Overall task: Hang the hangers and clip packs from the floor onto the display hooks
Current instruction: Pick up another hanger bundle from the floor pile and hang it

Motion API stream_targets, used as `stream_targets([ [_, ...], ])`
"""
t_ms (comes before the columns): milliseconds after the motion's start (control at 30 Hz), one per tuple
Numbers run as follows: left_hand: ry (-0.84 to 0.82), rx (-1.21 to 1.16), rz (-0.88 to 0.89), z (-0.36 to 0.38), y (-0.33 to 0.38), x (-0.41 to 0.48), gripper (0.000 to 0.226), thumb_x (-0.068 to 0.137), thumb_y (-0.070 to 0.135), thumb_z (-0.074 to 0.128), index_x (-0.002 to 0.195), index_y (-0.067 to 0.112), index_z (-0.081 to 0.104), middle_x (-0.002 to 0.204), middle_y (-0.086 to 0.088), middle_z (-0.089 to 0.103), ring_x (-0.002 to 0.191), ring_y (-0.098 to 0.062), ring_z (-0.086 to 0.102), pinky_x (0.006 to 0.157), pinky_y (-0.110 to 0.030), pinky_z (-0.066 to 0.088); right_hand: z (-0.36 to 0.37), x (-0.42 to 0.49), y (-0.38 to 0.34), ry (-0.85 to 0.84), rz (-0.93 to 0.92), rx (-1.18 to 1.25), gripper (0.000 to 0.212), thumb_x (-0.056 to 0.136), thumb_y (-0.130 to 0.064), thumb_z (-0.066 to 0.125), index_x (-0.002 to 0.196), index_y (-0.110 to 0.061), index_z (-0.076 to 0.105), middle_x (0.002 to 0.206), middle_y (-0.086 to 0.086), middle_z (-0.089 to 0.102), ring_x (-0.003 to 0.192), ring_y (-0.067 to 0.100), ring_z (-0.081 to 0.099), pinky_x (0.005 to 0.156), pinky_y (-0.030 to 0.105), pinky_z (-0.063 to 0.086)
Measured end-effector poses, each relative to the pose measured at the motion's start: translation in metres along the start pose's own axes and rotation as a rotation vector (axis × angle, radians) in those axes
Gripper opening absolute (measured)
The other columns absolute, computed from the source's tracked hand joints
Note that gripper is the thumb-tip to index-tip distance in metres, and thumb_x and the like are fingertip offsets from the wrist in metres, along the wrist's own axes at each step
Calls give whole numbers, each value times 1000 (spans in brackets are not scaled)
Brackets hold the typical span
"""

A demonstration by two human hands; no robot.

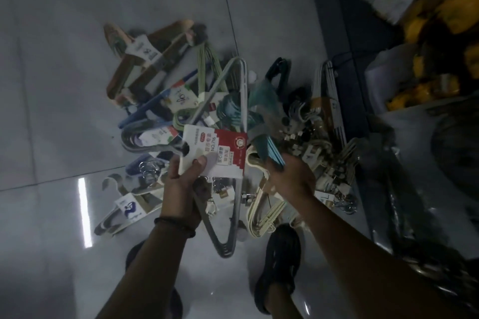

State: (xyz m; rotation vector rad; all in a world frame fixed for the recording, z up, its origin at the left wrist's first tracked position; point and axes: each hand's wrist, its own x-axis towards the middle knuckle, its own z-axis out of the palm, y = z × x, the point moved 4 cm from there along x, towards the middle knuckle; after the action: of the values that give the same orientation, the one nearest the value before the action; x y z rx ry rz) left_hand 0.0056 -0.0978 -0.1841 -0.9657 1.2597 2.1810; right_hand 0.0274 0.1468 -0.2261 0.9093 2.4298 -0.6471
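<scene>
A heap of bundled hangers [166,90] and clip packs [305,142] lies on the grey tiled floor. My left hand [185,181] grips a pack of grey hangers [225,230] by its red and white card label [220,150], thumb on the card. My right hand [290,176] grips a bundle of teal and blue hangers [264,116] lifted over the heap. Cream hangers [261,212] lie under the right hand. Brown wooden hangers [147,57] lie at the far end of the heap.
A dark shelf base [344,41] runs along the right, with yellow and white packaged goods [420,8] on it. My feet in dark shoes [280,261] stand just before the heap. A white hanger pack [124,210] lies at the near left.
</scene>
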Motion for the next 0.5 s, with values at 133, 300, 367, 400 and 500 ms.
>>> stream_targets([
  [133,-41,-46,43,18,37,-38,58,89,22,67,144,9,53,98,-6,72,56,-11,60,47,-23,47,-29,-17,-38,-29,116,617,21,100,-39,67,94,-19,68,79,-1,70,59,-3,66,55,23,49],
  [300,59,-43,102,13,67,-69,43,96,25,68,136,20,56,121,-17,71,68,-20,56,54,-29,49,-49,-27,-47,-173,515,1258,59,75,-68,81,96,-13,76,78,6,74,77,32,70,81,58,62],
  [367,143,30,107,6,73,-73,35,97,27,70,128,21,56,122,-20,71,69,-24,52,57,-33,45,-71,-42,-49,-173,438,1181,54,80,-65,80,94,-14,78,78,6,76,72,29,72,71,47,61],
  [400,180,76,114,4,75,-74,40,94,33,74,127,21,55,121,-21,71,69,-26,52,57,-34,45,-85,-52,-50,-126,354,1057,48,86,-60,77,95,-14,77,79,7,77,71,27,74,67,43,62],
  [500,255,243,108,13,78,-89,77,73,57,87,134,24,54,123,-16,71,80,-30,65,66,-39,53,-125,-97,-57,-88,-6,694,28,96,-40,73,108,-15,72,85,3,75,71,15,75,55,31,58],
])
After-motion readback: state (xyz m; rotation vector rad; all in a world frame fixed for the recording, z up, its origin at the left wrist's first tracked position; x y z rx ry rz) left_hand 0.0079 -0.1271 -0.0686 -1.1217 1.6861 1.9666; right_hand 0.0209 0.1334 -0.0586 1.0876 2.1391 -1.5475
